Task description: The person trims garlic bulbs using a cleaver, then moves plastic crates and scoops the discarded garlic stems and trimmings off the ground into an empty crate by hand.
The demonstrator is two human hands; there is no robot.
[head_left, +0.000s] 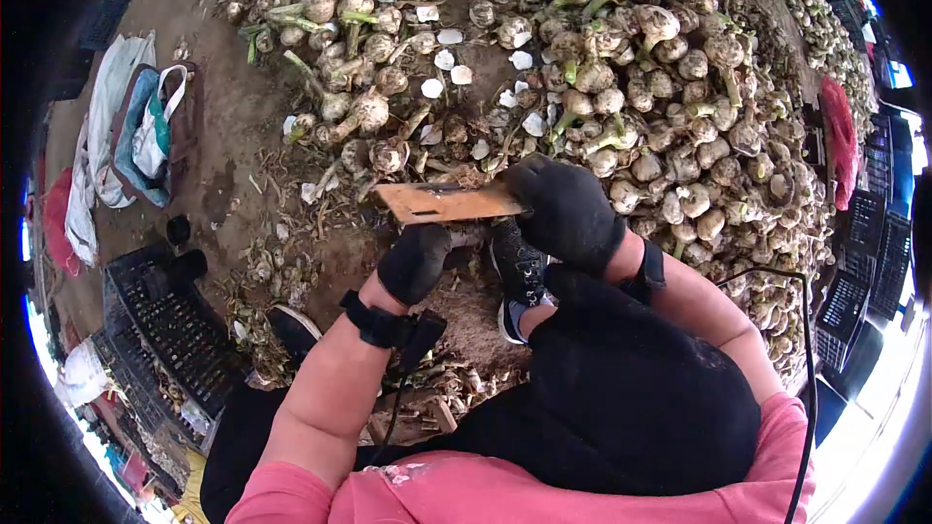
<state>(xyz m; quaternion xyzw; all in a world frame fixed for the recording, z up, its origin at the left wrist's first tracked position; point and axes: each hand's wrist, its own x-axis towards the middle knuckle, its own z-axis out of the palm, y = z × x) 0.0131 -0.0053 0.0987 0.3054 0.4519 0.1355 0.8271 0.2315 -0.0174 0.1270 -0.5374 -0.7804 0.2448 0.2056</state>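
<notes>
My right hand [566,206], in a black glove, is closed on the right end of a flat orange-brown board [447,203] with a slot in it. Under the board's left part is my left hand [415,262], also black-gloved, with its fingers curled; what they hold, if anything, is hidden beneath the board. Dry brown root scraps lie along the board's far edge. Just beyond the board sit garlic bulbs [390,155] on the dirt floor.
A large heap of garlic [694,126] spreads across the right. White slices [431,88] lie scattered ahead. Black crates [175,320] stand at the left, with cloth bags [150,136] beyond. My shoe [519,267] is just below the board.
</notes>
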